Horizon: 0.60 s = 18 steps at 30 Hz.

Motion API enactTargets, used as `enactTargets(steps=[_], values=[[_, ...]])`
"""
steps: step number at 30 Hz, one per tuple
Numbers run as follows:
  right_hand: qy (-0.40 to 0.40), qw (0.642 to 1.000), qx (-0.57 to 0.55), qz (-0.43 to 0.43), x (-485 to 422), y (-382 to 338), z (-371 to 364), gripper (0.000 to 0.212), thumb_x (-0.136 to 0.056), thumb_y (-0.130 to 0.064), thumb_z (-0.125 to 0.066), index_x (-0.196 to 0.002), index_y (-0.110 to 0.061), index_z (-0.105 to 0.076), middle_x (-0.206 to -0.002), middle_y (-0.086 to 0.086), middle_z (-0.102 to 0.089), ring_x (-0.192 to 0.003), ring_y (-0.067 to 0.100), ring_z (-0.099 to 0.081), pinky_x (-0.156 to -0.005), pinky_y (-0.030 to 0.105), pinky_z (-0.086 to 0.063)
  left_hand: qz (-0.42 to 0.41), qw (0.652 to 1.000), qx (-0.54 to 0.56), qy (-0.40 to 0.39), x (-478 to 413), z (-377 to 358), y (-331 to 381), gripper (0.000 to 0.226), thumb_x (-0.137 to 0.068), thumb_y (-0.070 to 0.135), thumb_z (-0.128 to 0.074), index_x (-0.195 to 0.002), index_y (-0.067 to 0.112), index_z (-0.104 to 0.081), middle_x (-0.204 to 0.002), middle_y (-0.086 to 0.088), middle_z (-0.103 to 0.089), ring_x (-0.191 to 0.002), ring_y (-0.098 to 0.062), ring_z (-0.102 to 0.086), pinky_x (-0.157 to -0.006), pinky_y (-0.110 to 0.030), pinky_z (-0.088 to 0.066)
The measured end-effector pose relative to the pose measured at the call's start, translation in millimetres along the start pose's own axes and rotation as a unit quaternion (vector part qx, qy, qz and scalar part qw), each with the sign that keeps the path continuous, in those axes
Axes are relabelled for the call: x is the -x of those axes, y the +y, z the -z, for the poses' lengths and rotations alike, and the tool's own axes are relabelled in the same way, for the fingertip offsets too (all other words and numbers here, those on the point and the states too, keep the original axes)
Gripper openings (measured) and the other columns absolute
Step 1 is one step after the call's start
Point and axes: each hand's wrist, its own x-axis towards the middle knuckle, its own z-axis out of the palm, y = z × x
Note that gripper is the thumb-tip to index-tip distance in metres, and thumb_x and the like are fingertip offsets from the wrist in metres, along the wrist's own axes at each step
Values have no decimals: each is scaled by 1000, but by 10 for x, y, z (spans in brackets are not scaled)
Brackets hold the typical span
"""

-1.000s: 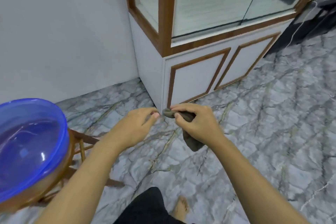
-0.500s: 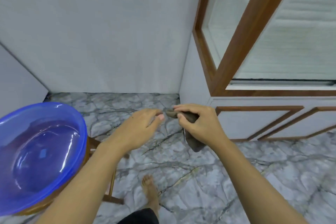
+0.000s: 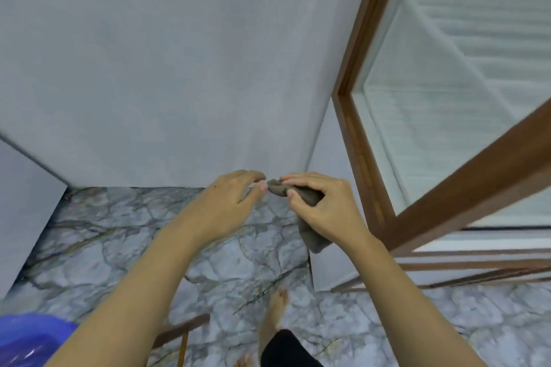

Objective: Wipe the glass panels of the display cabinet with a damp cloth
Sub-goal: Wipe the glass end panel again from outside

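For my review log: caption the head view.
Right hand grips a dark cloth, left hand beside it, near the cabinet's glass panel.

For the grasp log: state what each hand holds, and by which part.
Right hand grips the crumpled dark grey-brown cloth by its bunched upper end, tail hanging below. Left hand holds nothing; its fingertips sit beside the cloth's tip.

One head-worn wide-angle view, looking forward and down toward the wall point(image 3: 164, 68), display cabinet point(image 3: 353, 140) close at right, seemingly tilted

The right hand point(image 3: 325, 205) hides much of the cloth point(image 3: 313, 235).
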Motion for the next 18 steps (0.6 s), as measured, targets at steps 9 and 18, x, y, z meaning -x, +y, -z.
enactTargets(steps=[9,18], values=[[107,991,-84,-11,-1013,49,365,21,-88,-9,-69,-103,-17,-80,-110,-11,-77,-108,3,-70,-95,19,-53,-75,994,55,55,-1290,567,292,48,-106,50,-33,-145,30,-51,-150,13,-48,-137,-9,-44,-107,-23,-31],[329,944,12,8,-1575,-290,1220,20,-87,-3,-70,-102,-11,-80,-109,-7,-78,-108,7,-71,-94,20,-53,-347,933,82,54,-2494,1142,1311,49,-107,51,-30,-144,29,-53,-139,19,-51,-119,15,-38,-97,6,-21]])
